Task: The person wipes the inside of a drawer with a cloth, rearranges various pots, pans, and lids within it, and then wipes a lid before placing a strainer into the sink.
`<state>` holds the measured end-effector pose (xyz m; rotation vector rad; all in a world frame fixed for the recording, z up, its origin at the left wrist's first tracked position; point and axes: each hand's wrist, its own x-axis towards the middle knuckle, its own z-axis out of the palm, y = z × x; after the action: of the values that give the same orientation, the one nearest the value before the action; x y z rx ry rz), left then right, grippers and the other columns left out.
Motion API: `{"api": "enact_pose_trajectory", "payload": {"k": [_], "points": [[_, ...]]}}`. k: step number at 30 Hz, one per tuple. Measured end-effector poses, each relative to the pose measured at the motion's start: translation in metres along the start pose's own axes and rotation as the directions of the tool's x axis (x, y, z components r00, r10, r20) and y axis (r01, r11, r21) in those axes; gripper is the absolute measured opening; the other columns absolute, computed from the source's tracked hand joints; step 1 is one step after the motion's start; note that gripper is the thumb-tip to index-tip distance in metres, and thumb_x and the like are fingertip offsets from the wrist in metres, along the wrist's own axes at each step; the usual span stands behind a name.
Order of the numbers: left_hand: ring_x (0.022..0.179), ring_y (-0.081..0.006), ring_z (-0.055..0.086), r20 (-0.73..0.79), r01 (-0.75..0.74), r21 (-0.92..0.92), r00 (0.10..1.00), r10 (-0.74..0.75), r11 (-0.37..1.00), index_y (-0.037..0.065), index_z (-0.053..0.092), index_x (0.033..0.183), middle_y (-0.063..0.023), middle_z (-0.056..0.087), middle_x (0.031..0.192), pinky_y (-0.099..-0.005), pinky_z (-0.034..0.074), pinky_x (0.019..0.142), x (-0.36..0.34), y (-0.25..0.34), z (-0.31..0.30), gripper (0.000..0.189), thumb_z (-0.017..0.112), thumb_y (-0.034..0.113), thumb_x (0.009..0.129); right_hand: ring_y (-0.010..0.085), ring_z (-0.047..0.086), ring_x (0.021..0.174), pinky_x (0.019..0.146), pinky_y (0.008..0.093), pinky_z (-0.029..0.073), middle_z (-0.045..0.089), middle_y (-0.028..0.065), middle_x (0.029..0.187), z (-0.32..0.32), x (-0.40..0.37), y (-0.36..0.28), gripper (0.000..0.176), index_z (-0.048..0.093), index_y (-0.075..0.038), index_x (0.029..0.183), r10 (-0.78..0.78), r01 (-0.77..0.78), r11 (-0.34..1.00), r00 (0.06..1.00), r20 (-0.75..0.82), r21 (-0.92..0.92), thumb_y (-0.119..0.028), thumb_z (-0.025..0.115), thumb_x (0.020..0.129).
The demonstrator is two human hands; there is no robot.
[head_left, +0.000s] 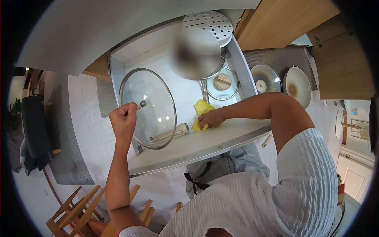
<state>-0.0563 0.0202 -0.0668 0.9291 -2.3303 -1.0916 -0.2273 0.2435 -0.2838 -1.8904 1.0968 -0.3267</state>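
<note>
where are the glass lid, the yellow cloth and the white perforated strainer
glass lid point(152, 100), head view, middle of the clear pane
yellow cloth point(201, 106), head view, its upper fold
white perforated strainer point(209, 23), head view, its holed face

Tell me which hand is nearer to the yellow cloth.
Right. The right hand rests directly on the yellow cloth. The left hand is apart from it, on the far side of the glass lid, holding the lid by its knob.

The big round glass lid point(152, 106) has a shiny metal rim and a small knob. The left hand point(123, 118) holds it by the knob, tilted up on its edge in the white drawer point(179, 93). The yellow cloth point(201, 108) lies scrunched on the drawer floor beside it, under the right hand point(212, 117).
</note>
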Motion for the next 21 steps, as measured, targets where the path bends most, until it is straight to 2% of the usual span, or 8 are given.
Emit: {"api": "enact_pose_trajectory", "payload": {"k": [3,9,11,12,14,15,17,21], "points": [[0.049,-0.0038,0.022,-0.009,0.011,0.002,1.000,-0.011,1.000,-0.001,0.032,0.052,0.0035,0.025,0.048,-0.0240,0.018,0.043,0.001,0.000,0.000,0.036,0.054,0.010,0.079,0.0315,0.051,0.094,0.078,0.0397,0.042,0.051,0.0130,0.099,-0.008,-0.014,-0.004,0.028,0.055,-0.007,0.098,0.048,-0.051,0.998,0.997,0.057,0.041,-0.008,0.057,0.070],[0.049,-0.0031,0.024,-0.009,-0.036,-0.009,0.999,0.035,0.999,-0.001,0.036,0.053,0.0045,0.027,0.049,-0.0233,0.020,0.043,0.001,-0.002,0.002,0.034,0.054,0.010,0.079,0.0327,0.056,0.084,0.073,0.0418,0.045,0.059,0.0134,0.085,0.007,-0.083,0.031,0.029,0.055,-0.008,0.097,0.217,-0.186,0.964,0.964,0.157,-0.192,-0.015,0.059,0.069],[0.050,-0.0027,0.025,-0.008,-0.022,0.032,1.000,0.022,0.999,-0.002,0.037,0.053,0.0048,0.028,0.049,-0.0227,0.021,0.043,0.001,0.000,0.002,0.033,0.054,0.011,0.079,0.0320,0.057,0.085,0.072,0.0413,0.045,0.061,0.0146,0.086,-0.004,-0.105,0.025,0.030,0.058,-0.007,0.099,0.457,-0.375,0.879,0.840,0.293,-0.296,-0.013,0.058,0.069],[0.050,-0.0026,0.025,0.000,-0.020,0.036,1.000,0.020,0.999,-0.002,0.038,0.053,0.0049,0.028,0.049,-0.0226,0.020,0.043,0.001,-0.002,0.002,0.033,0.054,0.010,0.079,0.0320,0.057,0.085,0.072,0.0413,0.045,0.061,0.0146,0.086,-0.006,-0.113,0.023,0.030,0.058,-0.007,0.099,0.458,-0.377,0.878,0.839,0.294,-0.294,-0.013,0.058,0.069],[0.050,-0.0026,0.025,0.013,-0.022,0.039,1.000,0.021,0.999,-0.002,0.038,0.054,0.0049,0.028,0.049,-0.0226,0.020,0.043,0.002,-0.004,0.001,0.033,0.054,0.010,0.079,0.0289,0.058,0.084,0.075,0.0411,0.045,0.061,0.0162,0.091,-0.006,-0.125,0.017,0.030,0.061,-0.006,0.097,0.668,-0.395,0.715,0.629,0.398,-0.577,-0.013,0.061,0.068],[0.050,-0.0026,0.025,0.021,-0.024,0.041,1.000,0.023,0.999,-0.002,0.038,0.054,0.0049,0.028,0.049,-0.0225,0.020,0.043,0.000,-0.003,0.001,0.032,0.054,0.010,0.079,0.0289,0.058,0.084,0.075,0.0411,0.045,0.061,0.0162,0.091,-0.009,-0.122,0.012,0.030,0.061,-0.006,0.097,0.669,-0.397,0.715,0.627,0.398,-0.575,-0.013,0.061,0.068],[0.050,-0.0027,0.025,0.019,-0.006,0.025,1.000,0.006,1.000,-0.002,0.038,0.054,0.0048,0.028,0.049,-0.0227,0.020,0.043,-0.002,0.003,0.004,0.032,0.054,0.010,0.079,0.0277,0.058,0.087,0.076,0.0396,0.045,0.061,0.0158,0.096,-0.019,-0.116,0.004,0.030,0.062,-0.005,0.096,0.699,-0.369,0.708,0.491,0.520,-0.602,-0.015,0.059,0.068],[0.050,-0.0027,0.025,-0.012,-0.055,-0.037,0.998,0.054,0.998,-0.002,0.038,0.054,0.0045,0.028,0.049,-0.0232,0.021,0.043,-0.006,0.011,0.008,0.033,0.054,0.011,0.079,0.0274,0.056,0.093,0.078,0.0364,0.044,0.060,0.0139,0.100,-0.041,-0.121,0.013,0.035,0.061,-0.006,0.101,0.670,-0.456,0.741,0.450,0.590,-0.492,-0.018,0.058,0.069]]}}
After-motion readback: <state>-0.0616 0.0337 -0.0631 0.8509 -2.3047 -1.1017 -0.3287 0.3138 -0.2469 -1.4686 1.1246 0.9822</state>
